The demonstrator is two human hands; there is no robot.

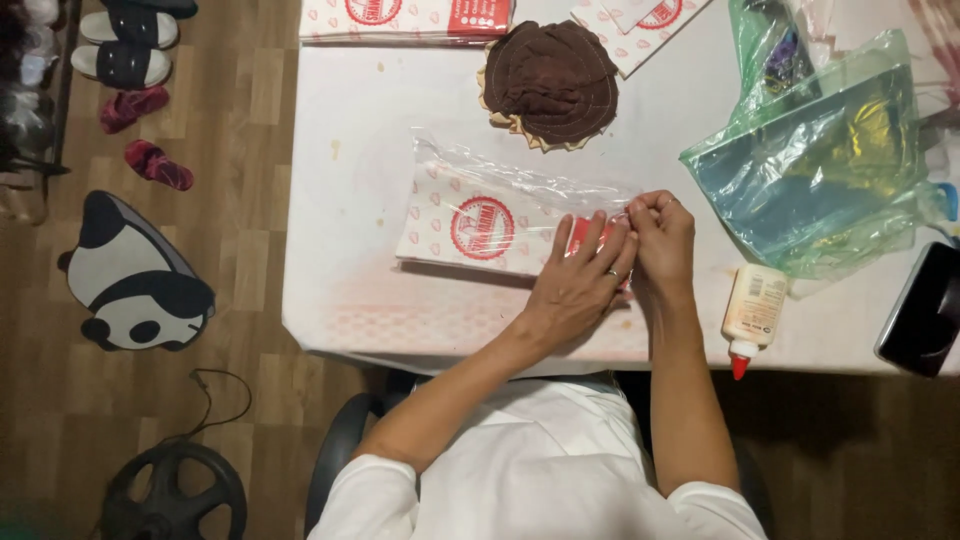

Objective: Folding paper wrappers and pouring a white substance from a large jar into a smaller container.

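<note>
White cloth covers the table [340,180], wooden floor to the left of it with a panda-shaped mat [135,270] and slippers. I sit at the near edge.

Work in hand: a flat white paper packet printed with red hearts and a round red seal, inside a clear plastic sleeve [490,215], lying just in from the near edge, middle of the table. Most of the packet is already in the sleeve; the right end is where both my hands are.

My left hand [578,285] lies flat over the packet's red right end, fingers spread, pressing it down. My right hand [662,235] is closed in a pinch on the sleeve's edge at that same end, touching the left fingertips.

Sleeve mouth not yet sealed, as far as I can judge; the fingers hide it.

Nearby: white glue bottle with red tip [752,312] at the near edge, right of my hands, untouched. Green plastic bag [820,170] toward the right edge. Brown quilted round cloth [550,85] toward the far edge, more printed packets [405,18] behind it.
</note>
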